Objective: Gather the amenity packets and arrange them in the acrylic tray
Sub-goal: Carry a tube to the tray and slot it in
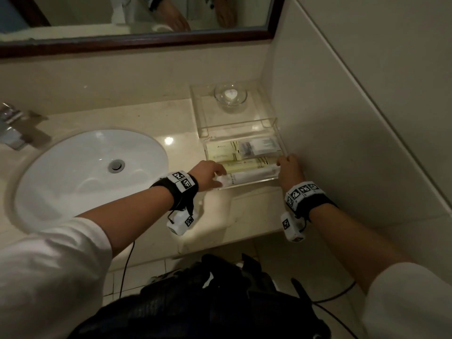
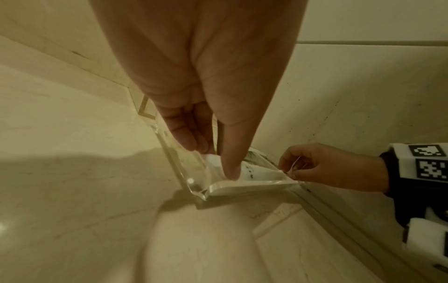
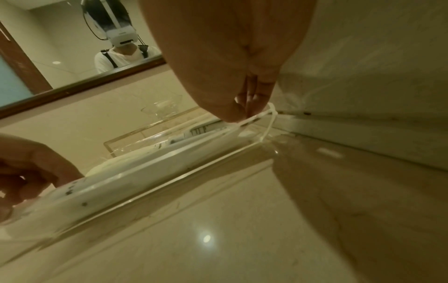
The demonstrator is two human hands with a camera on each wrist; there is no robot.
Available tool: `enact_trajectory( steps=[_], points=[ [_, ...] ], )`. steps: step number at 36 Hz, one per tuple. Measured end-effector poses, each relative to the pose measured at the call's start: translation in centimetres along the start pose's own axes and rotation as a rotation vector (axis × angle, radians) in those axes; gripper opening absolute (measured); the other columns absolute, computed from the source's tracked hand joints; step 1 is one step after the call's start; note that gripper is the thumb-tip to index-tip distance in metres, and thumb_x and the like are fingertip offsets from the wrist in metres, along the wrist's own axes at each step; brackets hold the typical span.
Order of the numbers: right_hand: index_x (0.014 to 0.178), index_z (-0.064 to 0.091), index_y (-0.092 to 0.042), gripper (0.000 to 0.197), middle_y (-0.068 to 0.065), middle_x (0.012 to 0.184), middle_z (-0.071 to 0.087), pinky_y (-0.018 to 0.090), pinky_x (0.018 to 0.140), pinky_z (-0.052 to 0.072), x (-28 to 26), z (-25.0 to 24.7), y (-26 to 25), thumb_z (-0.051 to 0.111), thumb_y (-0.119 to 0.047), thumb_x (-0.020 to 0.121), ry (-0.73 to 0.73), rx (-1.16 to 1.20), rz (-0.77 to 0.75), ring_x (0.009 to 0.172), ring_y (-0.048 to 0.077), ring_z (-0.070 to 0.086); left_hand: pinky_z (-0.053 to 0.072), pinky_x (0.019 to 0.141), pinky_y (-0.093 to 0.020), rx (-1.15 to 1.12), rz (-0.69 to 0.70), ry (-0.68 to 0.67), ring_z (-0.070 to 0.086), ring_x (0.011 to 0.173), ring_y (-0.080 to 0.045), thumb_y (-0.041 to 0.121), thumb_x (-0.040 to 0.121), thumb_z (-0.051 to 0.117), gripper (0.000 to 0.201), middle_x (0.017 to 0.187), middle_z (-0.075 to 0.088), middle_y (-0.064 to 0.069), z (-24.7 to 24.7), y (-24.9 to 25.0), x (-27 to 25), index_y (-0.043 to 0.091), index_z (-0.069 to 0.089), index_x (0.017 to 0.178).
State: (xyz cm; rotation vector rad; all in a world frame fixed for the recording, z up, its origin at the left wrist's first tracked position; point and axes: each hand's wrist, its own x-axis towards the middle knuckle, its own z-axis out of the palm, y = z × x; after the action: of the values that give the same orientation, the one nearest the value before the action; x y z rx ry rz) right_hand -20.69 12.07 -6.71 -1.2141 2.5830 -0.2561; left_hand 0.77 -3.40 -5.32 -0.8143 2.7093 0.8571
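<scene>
Both grips pinch long white packet [image 1: 247, 176] ends | acrylic tray [image 1: 281, 140] (print unreadable)

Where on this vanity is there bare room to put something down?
Bare counter lies between the sink and the acrylic tray. The tray's front is crowded with packets and both hands, left hand, right hand.

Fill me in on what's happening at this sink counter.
A person is laying a long white packet along the near edge of the acrylic tray. The left hand holds one end, the right hand pinches the other. Several packets already lie flat in the tray, beside the sink.
</scene>
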Motion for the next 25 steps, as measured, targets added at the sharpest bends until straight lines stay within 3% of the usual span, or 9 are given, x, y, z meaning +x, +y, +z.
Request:
enact_trajectory(
  steps=[4, 10, 15, 19, 25],
  points=[
    [0.116, 0.055, -0.005, 0.032, 0.016, 0.123, 0.047, 0.038, 0.094, 0.041, -0.2, -0.3, -0.3, 0.050, 0.004, 0.085, -0.022, 0.006, -0.001, 0.113, 0.034, 0.048, 0.040, 0.078, -0.020, 0.013, 0.021, -0.014, 0.061, 0.100, -0.020, 0.024, 0.081, 0.072, 0.046, 0.121, 0.061, -0.005, 0.0, 0.0, -0.1, 0.014, 0.058, 0.124],
    [0.115, 0.056, -0.009, 0.027, 0.012, 0.123, 0.049, 0.035, 0.098, 0.041, -0.4, -0.3, -0.5, 0.049, -0.022, 0.093, -0.058, -0.018, -0.026, 0.115, 0.031, 0.046, 0.041, 0.081, -0.021, -0.012, 0.030, -0.012, 0.061, 0.100, -0.019, 0.019, 0.085, 0.067, 0.040, 0.121, 0.062, -0.006, 0.2, 0.2, 0.2, 0.014, 0.059, 0.124],
    [0.120, 0.053, -0.007, 0.050, 0.018, 0.125, 0.048, 0.040, 0.098, 0.041, -0.2, -0.5, -0.8, 0.061, -0.040, 0.084, -0.107, 0.003, 0.040, 0.119, 0.034, 0.044, 0.042, 0.081, -0.020, -0.008, 0.044, -0.020, 0.061, 0.099, -0.017, 0.014, 0.085, 0.067, 0.040, 0.121, 0.062, -0.004, 0.1, 0.2, 0.4, 0.015, 0.058, 0.124],
    [0.120, 0.055, -0.004, 0.058, 0.018, 0.124, 0.052, 0.038, 0.098, 0.042, -0.1, -1.0, -1.3, 0.060, -0.049, 0.084, -0.138, -0.082, 0.047, 0.117, 0.033, 0.048, 0.044, 0.081, -0.021, 0.017, 0.070, -0.010, 0.062, 0.097, -0.018, 0.009, 0.083, 0.067, 0.042, 0.120, 0.062, -0.005, 0.0, -0.1, 0.4, 0.013, 0.058, 0.124],
    [0.104, 0.063, 0.001, 0.056, 0.018, 0.111, 0.063, 0.033, 0.082, 0.048, 0.1, -1.7, -2.1, 0.057, -0.051, 0.086, -0.154, -0.160, 0.039, 0.105, 0.031, 0.058, 0.046, 0.085, -0.027, 0.056, 0.067, 0.015, 0.061, 0.096, -0.019, 0.014, 0.080, 0.073, 0.042, 0.115, 0.063, -0.006, -0.2, -0.9, 0.4, 0.012, 0.061, 0.119]
  ],
)
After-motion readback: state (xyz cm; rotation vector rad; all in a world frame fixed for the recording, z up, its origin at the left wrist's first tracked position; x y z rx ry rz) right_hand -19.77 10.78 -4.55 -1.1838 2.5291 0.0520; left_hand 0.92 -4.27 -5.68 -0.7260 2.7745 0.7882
